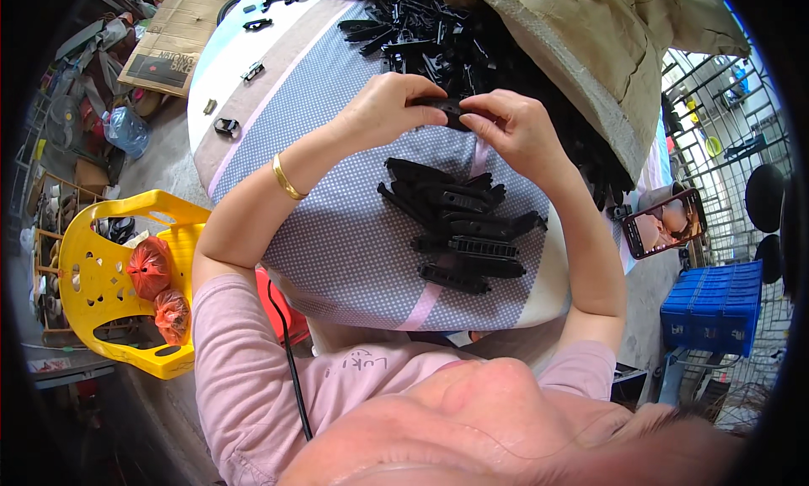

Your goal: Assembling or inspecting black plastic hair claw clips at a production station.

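Between my two hands is a small dark plastic part (451, 113), mostly covered by fingers. My left hand (389, 109), below a gold bangle (288, 178), pinches its left end between thumb and fingers. The thumb and fingers of my right hand (516, 130) close on its right end. Nearer to me, a loose pile of long, narrow black plastic parts (463, 221) lies on the dotted cloth (337, 259), some with ribbed sides. Just beyond my hands spreads a larger heap of similar black parts (421, 31).
A brown paper-covered sack (590, 40) overhangs the heap at right. Small metal and black pieces (253, 71) lie on the table's left side. A yellow chair (101, 259) holds red bags (152, 267). A phone (666, 225) stands beside the table, above a blue crate (715, 305).
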A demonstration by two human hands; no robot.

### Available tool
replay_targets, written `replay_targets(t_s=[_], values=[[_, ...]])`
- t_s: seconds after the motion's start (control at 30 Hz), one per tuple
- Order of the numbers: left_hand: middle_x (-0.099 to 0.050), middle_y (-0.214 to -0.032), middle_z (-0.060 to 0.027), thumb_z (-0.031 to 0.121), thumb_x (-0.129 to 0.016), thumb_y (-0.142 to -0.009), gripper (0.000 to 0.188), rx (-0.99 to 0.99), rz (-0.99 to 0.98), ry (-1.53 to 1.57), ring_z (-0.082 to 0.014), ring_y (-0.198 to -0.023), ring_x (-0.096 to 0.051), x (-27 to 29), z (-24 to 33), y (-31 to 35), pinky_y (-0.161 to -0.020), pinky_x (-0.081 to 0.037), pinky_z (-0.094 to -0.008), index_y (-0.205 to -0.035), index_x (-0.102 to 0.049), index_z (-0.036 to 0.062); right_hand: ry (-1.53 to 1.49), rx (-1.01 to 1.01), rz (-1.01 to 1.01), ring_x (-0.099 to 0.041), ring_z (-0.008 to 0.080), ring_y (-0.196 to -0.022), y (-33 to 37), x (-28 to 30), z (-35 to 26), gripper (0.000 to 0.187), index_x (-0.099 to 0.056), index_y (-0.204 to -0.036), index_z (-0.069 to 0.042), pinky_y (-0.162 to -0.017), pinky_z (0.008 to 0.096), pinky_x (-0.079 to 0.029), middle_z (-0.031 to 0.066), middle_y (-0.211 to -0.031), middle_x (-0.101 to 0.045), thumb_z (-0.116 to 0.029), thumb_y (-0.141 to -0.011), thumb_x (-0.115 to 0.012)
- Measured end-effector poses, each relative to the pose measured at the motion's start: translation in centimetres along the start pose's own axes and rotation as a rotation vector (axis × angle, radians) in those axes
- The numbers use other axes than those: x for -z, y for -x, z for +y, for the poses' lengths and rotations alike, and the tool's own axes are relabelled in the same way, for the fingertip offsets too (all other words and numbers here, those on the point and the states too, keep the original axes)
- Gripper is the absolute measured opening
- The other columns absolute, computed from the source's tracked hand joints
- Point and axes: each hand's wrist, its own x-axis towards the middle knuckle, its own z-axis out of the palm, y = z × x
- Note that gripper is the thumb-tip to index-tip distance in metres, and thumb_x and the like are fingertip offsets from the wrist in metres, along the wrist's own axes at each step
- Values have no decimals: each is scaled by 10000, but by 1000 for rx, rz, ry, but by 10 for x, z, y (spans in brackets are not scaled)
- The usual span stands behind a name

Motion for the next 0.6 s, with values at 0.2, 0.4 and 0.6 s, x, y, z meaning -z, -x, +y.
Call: replay_targets(t_s=[0.2,0.4,0.6], values=[[-669,-846,-96,154,-691,-783,309,-62,22,-39,-141,-723,-634,0,2,0,-640,-508,-242,-1062,-639,31,251,269,228,-602,224,-864,-2,-3,9,448,-635,-1050,-27,-729,304,-494,115,-1047,-603,-310,-716,-733],[-676,-818,-99,107,-683,-774,270,-114,-5,-194,-163,-704,-651,-2,7,3,-645,-518,-253,-1030,-644,30,49,-83,-125,-614,252,-777,-1,-2,5,479,-635,-970,-16,-874,364,-432,89,-799,-640,-391,-685,-720],[-680,-834,-110,93,-699,-753,275,-331,154,-181,-176,-725,-667,-3,4,3,-652,-528,-255,-1015,-646,28,341,193,135,-617,248,-711,1,-6,7,308,-643,-929,-39,-956,443,-368,87,-770,-647,-236,-705,-724]])
